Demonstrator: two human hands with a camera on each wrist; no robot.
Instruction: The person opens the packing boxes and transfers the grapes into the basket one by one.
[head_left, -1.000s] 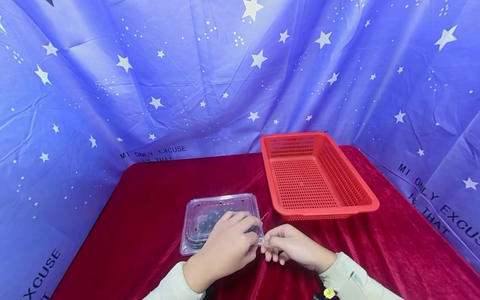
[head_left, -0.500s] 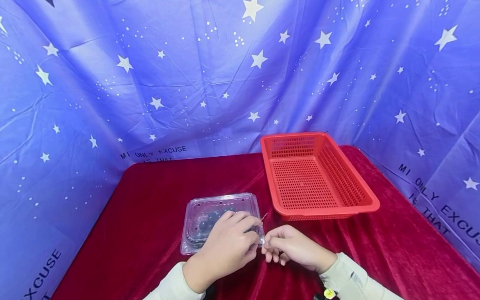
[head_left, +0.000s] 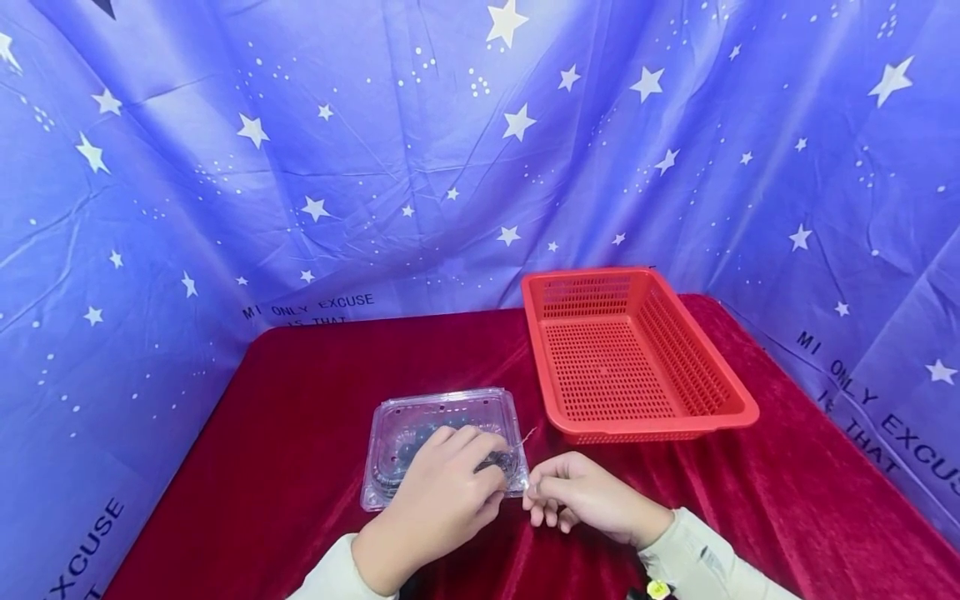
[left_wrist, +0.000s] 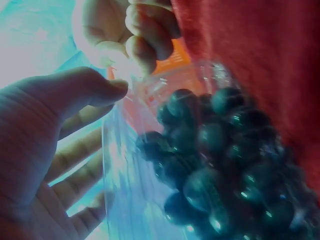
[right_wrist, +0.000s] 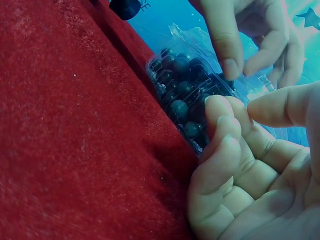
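Observation:
A clear plastic clamshell box (head_left: 386, 417), its lid down, lies on the red cloth with dark round fruits inside, possibly grapes (left_wrist: 200, 187). My left hand (head_left: 435, 492) reaches over the lid near the box's front right. In the left wrist view its fingers extend along the lid, with the thumb (left_wrist: 102, 90) near the edge. At the front right corner, my right hand (head_left: 588, 496) pinches the box's edge between thumb and forefinger, the other fingers curled. The exact contact is partly hidden by the fingers.
A red perforated plastic basket (head_left: 542, 358) stands behind and to the right of the box. Dark red velvet cloth (head_left: 315, 392) covers the table. A blue curtain with white stars (head_left: 420, 167) surrounds the far sides.
My left hand has shifted slightly left and toward me, uncovering more of the lid's right end. The right hand stays at the corner; box and basket keep their places.

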